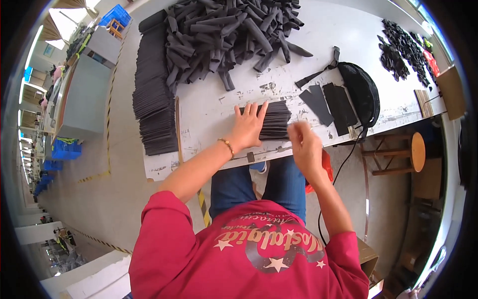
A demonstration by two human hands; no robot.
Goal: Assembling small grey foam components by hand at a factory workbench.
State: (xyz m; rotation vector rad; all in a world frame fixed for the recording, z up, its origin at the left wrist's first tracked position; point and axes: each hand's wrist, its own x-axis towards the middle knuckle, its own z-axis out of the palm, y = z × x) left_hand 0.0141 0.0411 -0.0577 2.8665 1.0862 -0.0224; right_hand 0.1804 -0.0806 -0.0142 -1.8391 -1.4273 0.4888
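Note:
A row of overlapping dark grey fabric pieces [277, 122] lies on the white table in front of me. My left hand [247, 127] rests flat over its left end, fingers spread. At the right end, my right hand [305, 144] is closed with thumb and fingertips pressed together, close to the edges of the pieces. Whatever those fingers may hold is too small or hidden to make out. Right of the row lie a grey flat strip [317, 105] and black flat strips [340, 107], beside a rounded black case-like item [359, 94] with a strap.
A tall fanned stack of dark fabric [155, 94] lines the table's left side. Behind is a heap of rolled dark pieces [234, 35]; more small black pieces [406, 52] lie far right. A black cable [346, 162] hangs off the front edge near a wooden stool [417, 152].

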